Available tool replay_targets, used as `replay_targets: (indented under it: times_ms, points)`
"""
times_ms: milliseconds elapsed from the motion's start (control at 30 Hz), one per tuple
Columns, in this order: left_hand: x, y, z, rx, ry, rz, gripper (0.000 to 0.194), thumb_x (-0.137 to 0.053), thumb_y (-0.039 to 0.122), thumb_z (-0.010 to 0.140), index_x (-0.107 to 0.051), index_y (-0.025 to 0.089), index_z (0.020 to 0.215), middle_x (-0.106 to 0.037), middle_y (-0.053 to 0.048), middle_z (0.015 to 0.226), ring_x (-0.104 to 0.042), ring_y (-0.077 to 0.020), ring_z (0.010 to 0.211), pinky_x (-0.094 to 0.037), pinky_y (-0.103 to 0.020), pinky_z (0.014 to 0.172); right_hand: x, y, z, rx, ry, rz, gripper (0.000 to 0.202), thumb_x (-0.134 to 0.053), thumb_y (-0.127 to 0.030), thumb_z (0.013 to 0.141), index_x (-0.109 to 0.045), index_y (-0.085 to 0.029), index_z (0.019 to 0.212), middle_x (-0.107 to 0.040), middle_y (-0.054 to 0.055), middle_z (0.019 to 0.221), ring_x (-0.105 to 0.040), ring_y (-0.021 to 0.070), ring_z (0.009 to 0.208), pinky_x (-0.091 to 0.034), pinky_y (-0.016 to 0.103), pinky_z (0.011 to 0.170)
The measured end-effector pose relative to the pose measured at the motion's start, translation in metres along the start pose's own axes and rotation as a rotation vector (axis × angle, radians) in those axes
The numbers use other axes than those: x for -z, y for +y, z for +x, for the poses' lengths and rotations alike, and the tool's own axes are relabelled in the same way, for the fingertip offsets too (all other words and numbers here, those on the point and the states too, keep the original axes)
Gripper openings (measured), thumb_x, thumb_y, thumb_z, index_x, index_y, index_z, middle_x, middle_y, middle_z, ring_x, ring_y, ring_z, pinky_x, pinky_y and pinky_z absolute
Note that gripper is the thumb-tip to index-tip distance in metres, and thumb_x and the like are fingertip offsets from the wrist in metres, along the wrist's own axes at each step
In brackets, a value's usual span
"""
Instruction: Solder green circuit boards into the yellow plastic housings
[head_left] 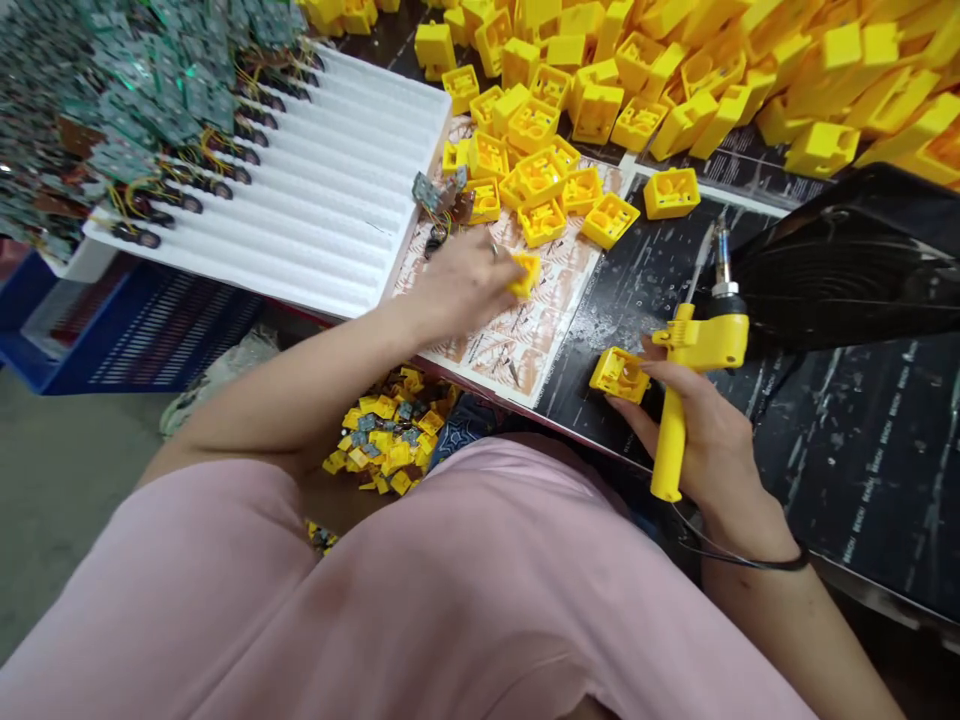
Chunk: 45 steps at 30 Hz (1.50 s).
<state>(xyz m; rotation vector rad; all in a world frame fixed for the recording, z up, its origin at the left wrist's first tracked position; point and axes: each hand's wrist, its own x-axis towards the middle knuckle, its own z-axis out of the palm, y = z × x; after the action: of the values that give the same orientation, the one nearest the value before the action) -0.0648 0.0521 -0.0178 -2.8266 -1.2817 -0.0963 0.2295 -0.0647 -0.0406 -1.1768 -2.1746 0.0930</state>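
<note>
My left hand [469,280] reaches over the patterned sheet, its fingers closed on a small yellow plastic housing [527,275]. Just beyond that hand lies a circuit board [429,192] with yellow wires and a round black part. In my right hand [709,435] is a yellow soldering gun [709,340], its metal tip pointing away from me. The thumb and fingers of the same hand also pinch an open yellow housing [619,375] near the table's front edge. Several more open yellow housings [541,222] sit beyond my left hand.
A white ridged foam tray [337,190] at left carries many wired circuit boards [150,100]. Yellow housings [600,60] are heaped at the back. A black curved object [847,260] stands at right. A blue crate [150,330] and a pile of yellow parts [390,435] are below the table.
</note>
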Motion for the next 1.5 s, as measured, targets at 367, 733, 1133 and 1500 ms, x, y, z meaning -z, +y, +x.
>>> replay_targets:
  times_ms: [367, 733, 1133, 1500]
  points:
    - [0.001, 0.021, -0.009, -0.267, 0.131, -0.202, 0.032, -0.049, 0.019, 0.100, -0.066, 0.024, 0.127, -0.071, -0.007, 0.128, -0.063, -0.0209, 0.115, -0.048, -0.044, 0.104, 0.004, 0.004, -0.003, 0.006, -0.070, 0.053, 0.059, -0.075, -0.023, 0.089, -0.048, -0.027, 0.141, -0.072, 0.011, 0.126, -0.075, 0.0245, 0.105, -0.065, 0.033, 0.085]
    - [0.014, -0.070, 0.023, 0.427, 0.064, 0.128, 0.025, -0.046, 0.031, 0.097, -0.071, 0.026, 0.092, -0.070, -0.008, 0.111, -0.048, -0.0257, 0.112, -0.034, -0.055, 0.101, 0.003, 0.000, 0.010, 0.058, -0.095, 0.025, 0.059, -0.075, -0.041, 0.089, -0.049, -0.024, 0.139, -0.071, 0.012, 0.118, -0.070, 0.0292, 0.103, -0.057, 0.046, 0.091]
    - [0.064, -0.078, 0.008, 0.457, 0.557, -0.687, 0.030, -0.078, 0.048, 0.076, -0.070, 0.019, 0.076, -0.071, 0.003, 0.071, -0.063, -0.0066, 0.063, -0.052, -0.026, 0.063, -0.023, -0.006, 0.035, 0.193, -0.219, 0.093, 0.043, -0.064, -0.028, 0.096, -0.051, -0.022, 0.136, -0.071, 0.007, 0.102, -0.067, 0.0221, 0.083, -0.055, 0.035, 0.075]
    - [0.026, 0.010, 0.015, 0.024, -0.319, -0.688, 0.017, -0.069, 0.019, 0.087, -0.082, 0.021, 0.097, -0.081, 0.001, 0.085, -0.073, -0.0116, 0.078, -0.050, -0.022, 0.074, -0.019, -0.005, 0.019, 0.072, -0.096, -0.003, 0.058, -0.076, -0.040, 0.088, -0.049, -0.026, 0.138, -0.071, 0.008, 0.112, -0.070, 0.0269, 0.100, -0.057, 0.045, 0.093]
